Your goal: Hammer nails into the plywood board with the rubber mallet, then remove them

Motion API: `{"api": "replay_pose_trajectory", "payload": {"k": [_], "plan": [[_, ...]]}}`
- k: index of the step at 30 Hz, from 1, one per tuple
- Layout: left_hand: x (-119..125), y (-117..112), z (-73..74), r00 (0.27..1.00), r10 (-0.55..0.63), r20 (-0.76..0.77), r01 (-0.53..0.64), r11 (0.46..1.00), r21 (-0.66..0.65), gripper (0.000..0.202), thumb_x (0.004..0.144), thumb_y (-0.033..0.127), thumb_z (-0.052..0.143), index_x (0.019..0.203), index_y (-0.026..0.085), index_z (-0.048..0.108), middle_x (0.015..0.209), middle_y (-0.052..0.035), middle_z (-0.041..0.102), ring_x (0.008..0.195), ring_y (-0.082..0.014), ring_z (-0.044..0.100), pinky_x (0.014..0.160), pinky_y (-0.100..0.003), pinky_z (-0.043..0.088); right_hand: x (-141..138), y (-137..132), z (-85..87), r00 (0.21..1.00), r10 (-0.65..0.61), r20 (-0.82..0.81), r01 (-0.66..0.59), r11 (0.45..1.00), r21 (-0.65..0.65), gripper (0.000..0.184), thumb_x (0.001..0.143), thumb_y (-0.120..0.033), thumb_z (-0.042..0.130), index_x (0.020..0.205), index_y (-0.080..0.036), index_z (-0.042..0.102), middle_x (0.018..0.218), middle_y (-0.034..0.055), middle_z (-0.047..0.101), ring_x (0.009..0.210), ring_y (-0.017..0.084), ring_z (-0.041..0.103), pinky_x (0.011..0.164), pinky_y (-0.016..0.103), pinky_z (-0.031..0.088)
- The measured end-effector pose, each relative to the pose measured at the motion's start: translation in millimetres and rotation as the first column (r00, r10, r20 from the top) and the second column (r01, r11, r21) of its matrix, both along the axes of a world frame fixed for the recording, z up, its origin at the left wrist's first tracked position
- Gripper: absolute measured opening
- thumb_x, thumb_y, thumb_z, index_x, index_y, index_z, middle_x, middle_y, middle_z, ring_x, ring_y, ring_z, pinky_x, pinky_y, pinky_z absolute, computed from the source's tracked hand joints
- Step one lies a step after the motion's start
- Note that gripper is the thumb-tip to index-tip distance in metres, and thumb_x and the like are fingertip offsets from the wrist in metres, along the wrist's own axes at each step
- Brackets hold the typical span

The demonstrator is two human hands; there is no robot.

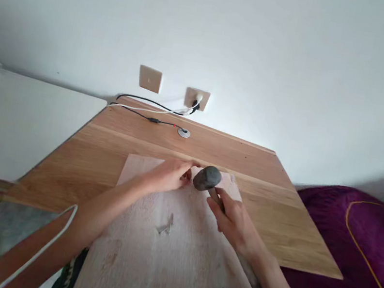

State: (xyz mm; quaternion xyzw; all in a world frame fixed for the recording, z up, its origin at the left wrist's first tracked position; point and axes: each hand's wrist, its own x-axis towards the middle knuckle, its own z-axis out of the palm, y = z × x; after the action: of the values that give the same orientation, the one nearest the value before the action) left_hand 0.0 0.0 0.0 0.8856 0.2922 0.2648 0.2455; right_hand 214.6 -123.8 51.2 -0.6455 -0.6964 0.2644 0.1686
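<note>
My right hand (234, 217) is wrapped round the wooden handle of a mallet (207, 178). Its dark, rounded head is just right of my left fingertips, and the handle's end runs back beneath my right forearm. My left hand (174, 175) is pinched close to the far part of a pale wooden board (152, 270); whatever is between the fingers is too small to make out. Nearer to me, a little pile of metal nails or screws (166, 225) lies on the board.
Under the board is a wooden desktop (274, 226) against a white wall. Cables (149, 110) run along its back to a wall socket (197, 99), near a round cable grommet (184, 133). A white panel (29, 126) borders the left; a purple beanbag-like item (344, 223) is right. A white cord (45, 247) crosses my left forearm.
</note>
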Motion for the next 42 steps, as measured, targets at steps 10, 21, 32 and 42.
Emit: {"api": "replay_pose_trajectory", "payload": {"k": [10, 21, 32, 42], "plan": [[0, 0, -0.9, 1.0, -0.023, -0.007, 0.024, 0.998, 0.05, 0.058, 0.083, 0.0, 0.068, 0.138, 0.018, 0.059, 0.098, -0.005, 0.08, 0.091, -0.0222, 0.077, 0.08, -0.03, 0.055, -9, -10, -2.8, 0.999, 0.01, -0.032, -0.007, 0.996, 0.085, 0.021, 0.106, -0.038, 0.043, 0.103, -0.023, 0.057, 0.063, -0.0011, 0.063, 0.048, 0.019, 0.062, 0.056, 0.031, 0.042], [-1, 1, -2.6, 0.999, -0.04, 0.002, 0.04, 0.998, 0.053, 0.059, 0.083, 0.0, 0.068, 0.138, 0.019, 0.058, 0.095, -0.0037, 0.08, 0.087, -0.0211, 0.077, 0.077, -0.028, 0.054, -8, -10, -6.0, 0.999, 0.028, -0.017, -0.025, 0.991, 0.128, 0.019, 0.106, -0.036, 0.044, 0.108, -0.023, 0.058, 0.068, 0.0021, 0.067, 0.06, 0.024, 0.069, 0.059, 0.032, 0.041], [-1, 1, -2.0, 1.0, -0.031, -0.003, 0.031, 0.997, 0.065, 0.059, 0.083, 0.0, 0.067, 0.138, 0.021, 0.058, 0.094, -0.0029, 0.079, 0.086, -0.0207, 0.076, 0.077, -0.028, 0.053, -12, -12, -7.7, 0.998, 0.046, -0.045, -0.039, 0.99, 0.133, 0.018, 0.108, -0.037, 0.043, 0.104, -0.024, 0.055, 0.065, -0.0002, 0.065, 0.054, 0.021, 0.065, 0.057, 0.032, 0.039], [-2, 1, -2.6, 0.999, -0.034, -0.004, 0.034, 0.998, 0.058, 0.056, 0.083, 0.002, 0.069, 0.135, 0.021, 0.059, 0.097, -0.0035, 0.078, 0.089, -0.0216, 0.075, 0.077, -0.028, 0.052, -9, -11, -10.7, 0.998, 0.056, 0.041, -0.064, 0.976, 0.208, 0.021, 0.108, -0.037, 0.043, 0.108, -0.022, 0.058, 0.072, 0.0032, 0.069, 0.064, 0.024, 0.068, 0.06, 0.032, 0.037]]}}
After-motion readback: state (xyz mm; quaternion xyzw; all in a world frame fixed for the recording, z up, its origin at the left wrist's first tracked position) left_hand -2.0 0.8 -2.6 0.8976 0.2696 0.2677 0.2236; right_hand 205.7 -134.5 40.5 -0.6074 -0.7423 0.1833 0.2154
